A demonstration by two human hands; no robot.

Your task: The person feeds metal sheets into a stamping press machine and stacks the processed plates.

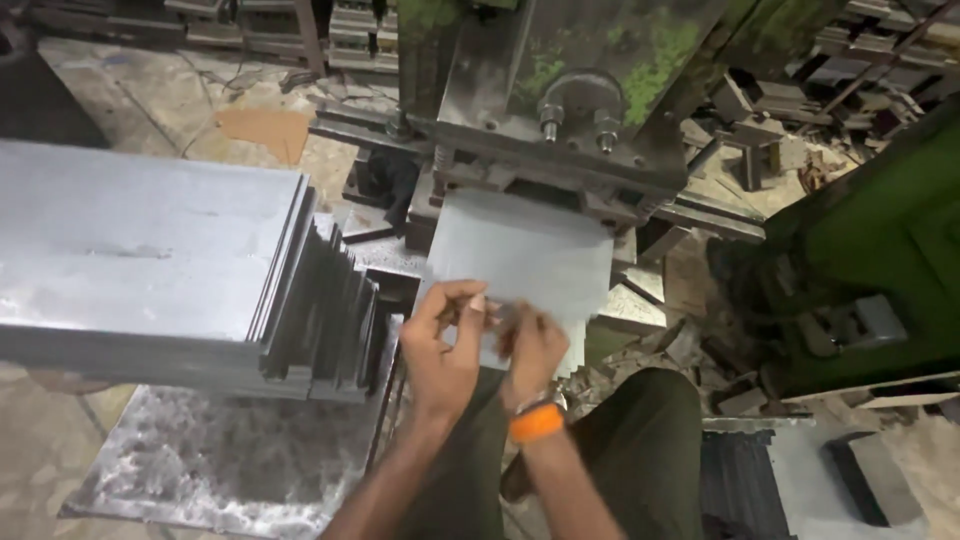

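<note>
Your left hand [440, 350] and right hand [530, 345] both pinching metal sheet [520, 255] near edge; press [560, 110] beyond grip, stacked sheets [150, 260] left, littered workshop floor [130, 100].

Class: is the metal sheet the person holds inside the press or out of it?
Partly in. The metal sheet has its far edge under the press; both the left hand and right hand grip its near edge.

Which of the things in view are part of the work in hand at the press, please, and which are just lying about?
In use:
- left hand and right hand, both gripping the near edge of the metal sheet
- press machine, with the sheet's far edge under it
- stack of metal sheets at the left

Lying about:
- metal offcuts on the floor
- brown cardboard piece
</note>
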